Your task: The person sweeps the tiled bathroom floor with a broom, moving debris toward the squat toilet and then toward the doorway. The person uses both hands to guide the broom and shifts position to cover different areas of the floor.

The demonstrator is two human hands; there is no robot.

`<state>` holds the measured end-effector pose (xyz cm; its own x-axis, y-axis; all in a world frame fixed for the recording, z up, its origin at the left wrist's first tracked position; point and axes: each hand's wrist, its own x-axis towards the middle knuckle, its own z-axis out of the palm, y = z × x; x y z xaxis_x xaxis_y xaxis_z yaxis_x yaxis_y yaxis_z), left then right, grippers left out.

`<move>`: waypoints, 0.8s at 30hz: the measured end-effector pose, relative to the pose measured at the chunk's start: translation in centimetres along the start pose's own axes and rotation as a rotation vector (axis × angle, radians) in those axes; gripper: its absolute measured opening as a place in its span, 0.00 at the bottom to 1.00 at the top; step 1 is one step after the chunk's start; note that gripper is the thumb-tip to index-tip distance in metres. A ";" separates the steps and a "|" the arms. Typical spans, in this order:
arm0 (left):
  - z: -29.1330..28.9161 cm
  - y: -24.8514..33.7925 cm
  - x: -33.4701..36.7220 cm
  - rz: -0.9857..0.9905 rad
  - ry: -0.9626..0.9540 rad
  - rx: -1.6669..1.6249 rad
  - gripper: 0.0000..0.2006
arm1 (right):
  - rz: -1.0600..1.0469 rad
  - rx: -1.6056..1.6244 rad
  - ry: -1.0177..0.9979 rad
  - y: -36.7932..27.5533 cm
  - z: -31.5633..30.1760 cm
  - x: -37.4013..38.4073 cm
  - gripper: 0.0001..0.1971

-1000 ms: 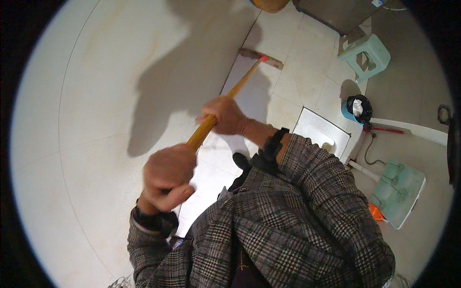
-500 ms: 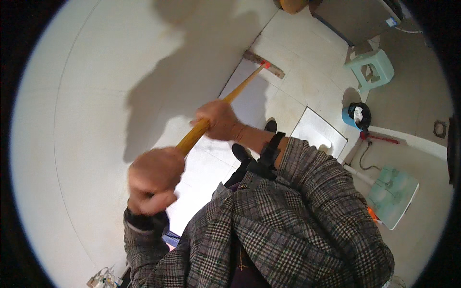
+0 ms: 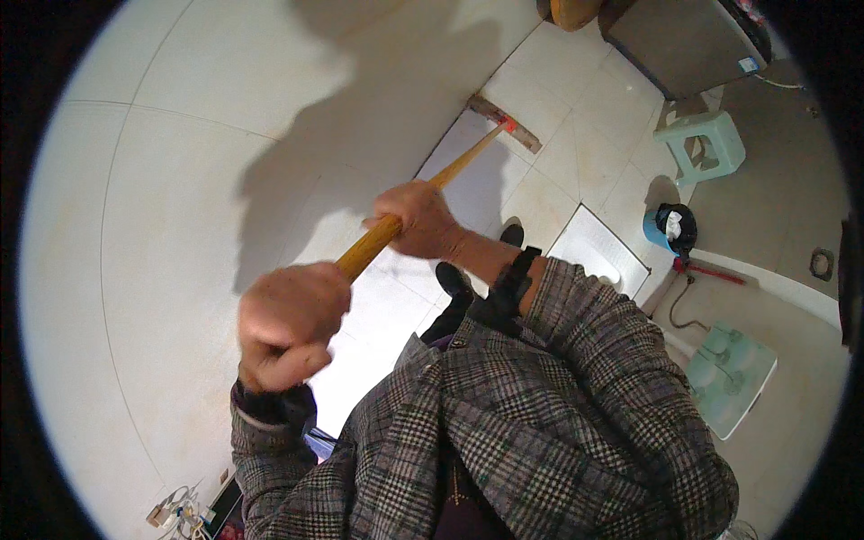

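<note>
Both hands grip a long wooden handle [image 3: 367,250] that slants away from me across the floor. At its far end a red joint meets a wide, narrow brown head [image 3: 529,139], which lies on the tiles against the foot of the wall; whether it is a push broom or a flat mop I cannot tell. My left hand [image 3: 292,315] is closed round the near end, its knuckles uppermost. Farther along, my right hand [image 3: 417,219] wraps round the handle, with a dark band on its wrist.
A pale wall [image 3: 180,207] rises close on the left. Right of my shoes [image 3: 453,279] lies a white squat toilet [image 3: 585,243]. Beyond it stand a blue bin [image 3: 653,230] with a black bag and a pale green stool [image 3: 717,162]. Loose cables [image 3: 180,511] lie at lower left.
The whole view has shifted slightly. The handle's far head sits a little farther right in the picture, much as the floor around it does. Both hands keep their grip.
</note>
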<state>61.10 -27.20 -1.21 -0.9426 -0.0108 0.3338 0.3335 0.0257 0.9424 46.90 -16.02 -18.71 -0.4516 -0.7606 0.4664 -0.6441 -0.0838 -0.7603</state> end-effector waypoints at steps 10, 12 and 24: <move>1.0 5.7 0.5 -0.013 0.023 -0.079 0.27 | -0.019 0.183 -0.079 -5.4 0.6 0.2 0.17; 1.5 5.3 0.5 -0.082 0.209 0.017 0.28 | 0.022 0.088 -0.003 -4.8 0.4 0.3 0.17; -0.1 5.4 -1.0 0.086 -0.188 -0.208 0.24 | 0.047 0.145 -0.035 -6.5 1.6 -1.1 0.15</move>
<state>63.89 -27.13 3.58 -0.8914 0.1683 0.4209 0.3902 -0.1874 0.9014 52.57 -15.65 -14.99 -0.4559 -0.7874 0.4149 -0.5259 -0.1378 -0.8393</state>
